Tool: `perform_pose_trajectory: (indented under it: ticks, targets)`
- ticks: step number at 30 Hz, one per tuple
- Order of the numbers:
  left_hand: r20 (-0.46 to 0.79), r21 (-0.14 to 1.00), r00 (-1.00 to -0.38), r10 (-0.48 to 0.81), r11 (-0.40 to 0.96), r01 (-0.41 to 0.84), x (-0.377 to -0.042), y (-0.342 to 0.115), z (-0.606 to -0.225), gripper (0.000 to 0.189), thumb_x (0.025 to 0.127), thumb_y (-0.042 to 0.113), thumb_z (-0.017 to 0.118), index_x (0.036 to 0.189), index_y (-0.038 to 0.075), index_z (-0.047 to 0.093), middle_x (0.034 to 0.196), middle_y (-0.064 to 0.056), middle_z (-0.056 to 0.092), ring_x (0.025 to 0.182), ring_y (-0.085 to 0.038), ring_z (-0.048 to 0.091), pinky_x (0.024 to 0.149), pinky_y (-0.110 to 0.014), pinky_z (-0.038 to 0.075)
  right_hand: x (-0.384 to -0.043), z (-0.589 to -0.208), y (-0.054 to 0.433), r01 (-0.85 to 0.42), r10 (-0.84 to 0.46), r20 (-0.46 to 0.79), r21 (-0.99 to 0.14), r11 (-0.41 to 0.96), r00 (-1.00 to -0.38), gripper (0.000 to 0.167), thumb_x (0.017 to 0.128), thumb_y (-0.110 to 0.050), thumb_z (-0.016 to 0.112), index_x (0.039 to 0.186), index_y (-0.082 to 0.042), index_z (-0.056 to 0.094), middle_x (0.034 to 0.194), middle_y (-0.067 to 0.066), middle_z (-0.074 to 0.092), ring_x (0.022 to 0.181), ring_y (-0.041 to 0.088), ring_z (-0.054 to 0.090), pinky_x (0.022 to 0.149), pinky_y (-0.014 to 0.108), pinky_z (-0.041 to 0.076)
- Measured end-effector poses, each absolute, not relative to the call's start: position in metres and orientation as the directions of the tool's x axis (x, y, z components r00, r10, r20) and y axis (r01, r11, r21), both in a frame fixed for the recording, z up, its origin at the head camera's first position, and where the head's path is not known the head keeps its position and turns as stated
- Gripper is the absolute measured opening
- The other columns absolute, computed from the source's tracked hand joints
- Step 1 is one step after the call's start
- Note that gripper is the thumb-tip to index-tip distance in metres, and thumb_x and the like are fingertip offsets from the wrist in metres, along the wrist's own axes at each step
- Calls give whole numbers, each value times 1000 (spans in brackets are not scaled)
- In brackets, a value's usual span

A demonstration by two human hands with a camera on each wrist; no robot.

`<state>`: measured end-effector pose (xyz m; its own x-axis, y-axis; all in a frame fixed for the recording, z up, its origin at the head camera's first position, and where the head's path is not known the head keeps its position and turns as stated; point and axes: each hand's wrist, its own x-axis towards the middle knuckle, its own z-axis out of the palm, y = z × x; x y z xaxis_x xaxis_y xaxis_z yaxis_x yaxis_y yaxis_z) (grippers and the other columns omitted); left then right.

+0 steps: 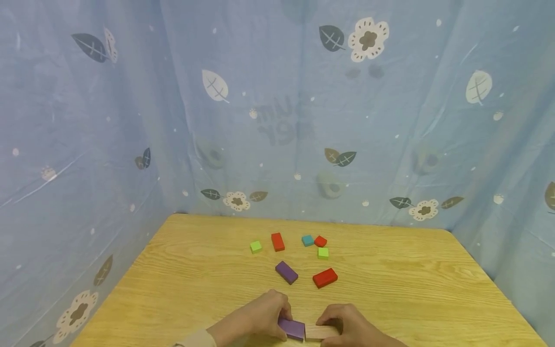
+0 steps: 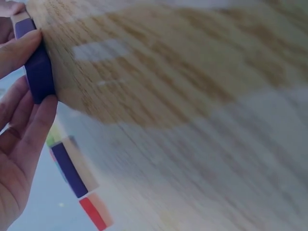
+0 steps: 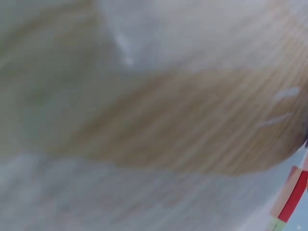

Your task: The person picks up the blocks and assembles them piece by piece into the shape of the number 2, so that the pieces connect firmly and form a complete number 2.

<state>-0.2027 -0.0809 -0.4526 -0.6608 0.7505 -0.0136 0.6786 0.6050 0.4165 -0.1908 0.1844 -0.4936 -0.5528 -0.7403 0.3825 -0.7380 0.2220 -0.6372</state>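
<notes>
Near the table's front edge, my left hand (image 1: 270, 312) grips a purple block (image 1: 296, 329) at its left end. In the left wrist view the thumb lies on one side of that purple block (image 2: 39, 72) and the fingers on the other. My right hand (image 1: 350, 326) holds a plain wooden block (image 1: 318, 332) between thumb and fingers. Both blocks lie end to end in a row, their facing ends right at each other. A second purple block (image 1: 286, 273) and a red block (image 1: 325, 278) lie just beyond the hands.
Farther back on the wooden table (image 1: 195, 270) lie another red block (image 1: 278, 242), a small red block (image 1: 320, 241), a blue block (image 1: 308, 240) and two green blocks, one left (image 1: 256, 247) and one right (image 1: 323, 253). A patterned blue curtain (image 1: 277, 120) encloses the back and sides.
</notes>
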Motion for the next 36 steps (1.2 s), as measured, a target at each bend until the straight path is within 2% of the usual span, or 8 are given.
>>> perform_pose_trajectory:
  ticks: [9,17,22,30,36]
  targets:
    - [-34,419,-685,727,633,651,-203,-79,-452,22,66,17,89,83,16,75,77,17,60,67,7,50,60,-9,44,-193,-484,166,-723,-760,351,-656,217,-546,25,84,-21,75,102,-5,71,95,1,69,88,4,62,71,21,54]
    - [-32,439,-682,730,624,647,-203,-79,-452,22,65,15,89,83,15,75,77,17,60,65,7,50,58,-9,44,-192,-485,160,-706,-755,360,-683,187,-549,23,84,-19,75,100,-3,71,93,4,70,86,5,64,69,22,56]
    - [-41,443,-682,731,625,643,-203,-80,-452,22,66,16,88,83,15,75,77,17,60,66,7,50,59,-9,44,-193,-486,158,-712,-754,361,-675,195,-548,24,84,-20,75,102,-4,71,94,3,70,86,5,64,70,21,55]
    - [-35,451,-677,735,616,645,-202,-80,-451,22,66,16,89,83,14,75,78,17,61,67,7,52,60,-9,44,-194,-489,152,-677,-744,324,-700,226,-584,24,83,-21,76,100,-6,72,93,0,71,83,2,63,67,20,54]
    - [-29,450,-681,732,618,644,-202,-79,-451,23,65,15,89,82,13,74,77,15,63,65,7,53,58,-8,44,-194,-489,149,-699,-725,342,-666,262,-598,20,83,-23,76,97,-9,72,90,-2,70,80,-1,61,65,18,52]
